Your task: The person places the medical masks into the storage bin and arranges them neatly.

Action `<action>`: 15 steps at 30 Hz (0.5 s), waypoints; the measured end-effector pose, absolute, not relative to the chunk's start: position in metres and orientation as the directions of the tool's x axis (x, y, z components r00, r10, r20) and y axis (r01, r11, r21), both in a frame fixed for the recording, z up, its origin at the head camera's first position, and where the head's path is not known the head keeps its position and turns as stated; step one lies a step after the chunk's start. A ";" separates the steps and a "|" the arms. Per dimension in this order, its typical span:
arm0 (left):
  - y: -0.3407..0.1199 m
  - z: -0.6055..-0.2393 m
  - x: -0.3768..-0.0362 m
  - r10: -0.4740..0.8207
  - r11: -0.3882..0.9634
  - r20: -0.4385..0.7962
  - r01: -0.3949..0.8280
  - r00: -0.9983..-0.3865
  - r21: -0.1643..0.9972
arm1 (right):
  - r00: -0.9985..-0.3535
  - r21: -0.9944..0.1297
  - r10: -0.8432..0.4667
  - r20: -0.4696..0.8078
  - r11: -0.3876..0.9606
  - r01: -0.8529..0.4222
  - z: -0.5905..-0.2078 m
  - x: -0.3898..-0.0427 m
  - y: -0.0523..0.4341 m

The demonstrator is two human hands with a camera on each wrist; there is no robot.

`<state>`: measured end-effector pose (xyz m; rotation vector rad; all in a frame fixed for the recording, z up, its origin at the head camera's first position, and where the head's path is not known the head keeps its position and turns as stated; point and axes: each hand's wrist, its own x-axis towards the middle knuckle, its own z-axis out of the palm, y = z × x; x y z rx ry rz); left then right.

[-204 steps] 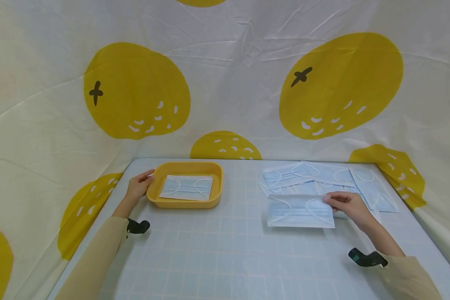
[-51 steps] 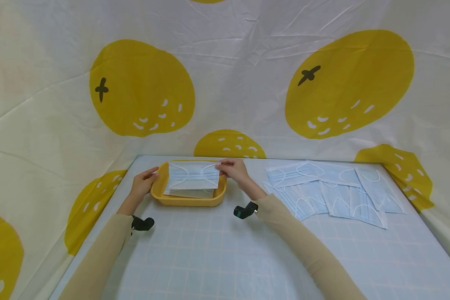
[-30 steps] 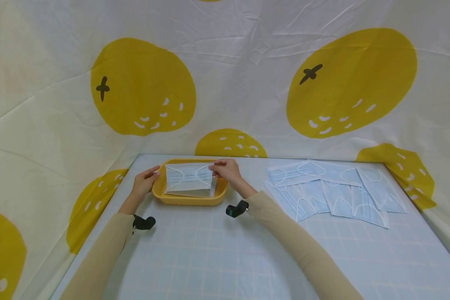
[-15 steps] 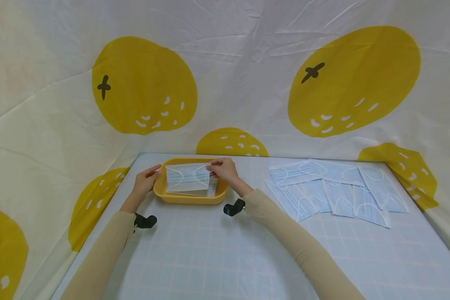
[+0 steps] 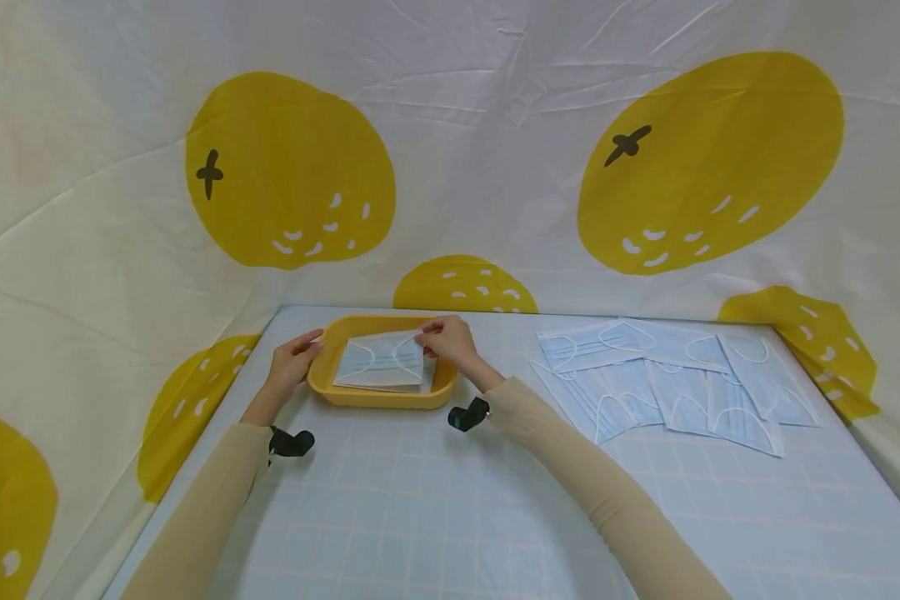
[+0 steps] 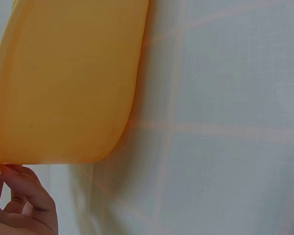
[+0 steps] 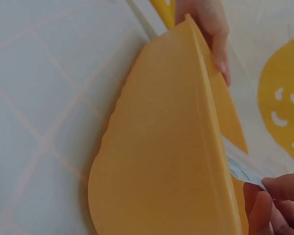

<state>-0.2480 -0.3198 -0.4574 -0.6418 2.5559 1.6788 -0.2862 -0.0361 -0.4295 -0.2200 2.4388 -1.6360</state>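
At the back left of the table, a yellow tray [image 5: 390, 400] holds pale blue face masks. My left hand [image 5: 291, 367] grips the tray's left rim, thumb and fingers pinching it at the corner in the left wrist view [image 6: 27, 200]. My right hand [image 5: 450, 340] pinches the upper right corner of a face mask [image 5: 378, 360], which slants low inside the tray with its white ear loops facing up. Beneath it, another mask [image 5: 426, 383] shows only at its right and lower edges. In the right wrist view, the held mask's corner [image 7: 245, 171] rises above the tray rim.
Several overlapping face masks [image 5: 667, 375] lie spread at the back right of the table [image 5: 420, 500]. A white curtain [image 5: 487, 192] with yellow fruit prints hangs right behind the table. Each wrist wears a small black camera [image 5: 468, 414].
My right hand has carried a mask from the spread at the right over to the tray. In the last half second its left side has sunk lower into the tray. My left hand stays at the rim.
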 end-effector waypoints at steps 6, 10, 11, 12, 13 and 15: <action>-0.320 -0.458 -0.248 -0.326 0.342 -0.228 -0.340 -0.917 0.876 | -0.970 -0.878 -0.242 -0.007 0.467 -0.110 -0.432 -0.286 -0.037; -0.321 -0.459 -0.248 -0.323 0.344 -0.225 -0.335 -0.919 0.877 | -0.970 -0.854 -0.244 0.015 0.502 -0.139 -0.431 -0.285 -0.037; -0.321 -0.459 -0.248 -0.323 0.346 -0.224 -0.335 -0.920 0.877 | -0.970 -0.851 -0.244 0.017 0.506 -0.142 -0.431 -0.285 -0.037; -0.321 -0.459 -0.248 -0.322 0.347 -0.223 -0.334 -0.920 0.876 | -0.970 -0.849 -0.243 0.019 0.509 -0.144 -0.431 -0.285 -0.037; -0.321 -0.459 -0.248 -0.321 0.349 -0.221 -0.332 -0.921 0.876 | -0.970 -0.848 -0.244 0.020 0.510 -0.145 -0.431 -0.285 -0.037; -0.322 -0.459 -0.248 -0.318 0.353 -0.218 -0.328 -0.923 0.876 | -0.969 -0.846 -0.245 0.019 0.512 -0.146 -0.431 -0.285 -0.037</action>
